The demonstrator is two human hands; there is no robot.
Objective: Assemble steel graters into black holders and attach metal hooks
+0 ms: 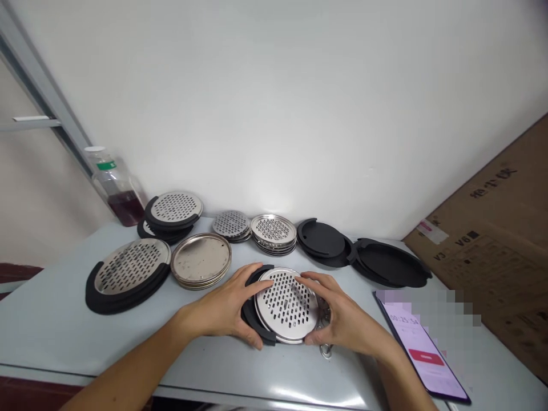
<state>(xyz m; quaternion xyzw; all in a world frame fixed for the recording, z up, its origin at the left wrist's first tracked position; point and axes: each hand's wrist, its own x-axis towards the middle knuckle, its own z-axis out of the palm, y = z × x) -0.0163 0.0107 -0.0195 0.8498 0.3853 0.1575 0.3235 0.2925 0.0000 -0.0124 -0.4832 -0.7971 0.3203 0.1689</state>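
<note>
Stacked perforated discs [128, 268] sit at 10 o'clock. At 6 o'clock, your spread left hand [222, 302] presses a black holder [252, 322] and your spread right hand [342, 314] clasps the perforated steel disc [286, 305] inside it. A phone [422, 354] lies at 4 o'clock, its screen partly pixelated.

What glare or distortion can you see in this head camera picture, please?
In the head view, a bright patch glares on the white wall above the stacked perforated steel discs; a white streak shines on the curved grey table edge; the lens bends that edge; a pixelated blur covers the top of the black-framed phone.
</note>
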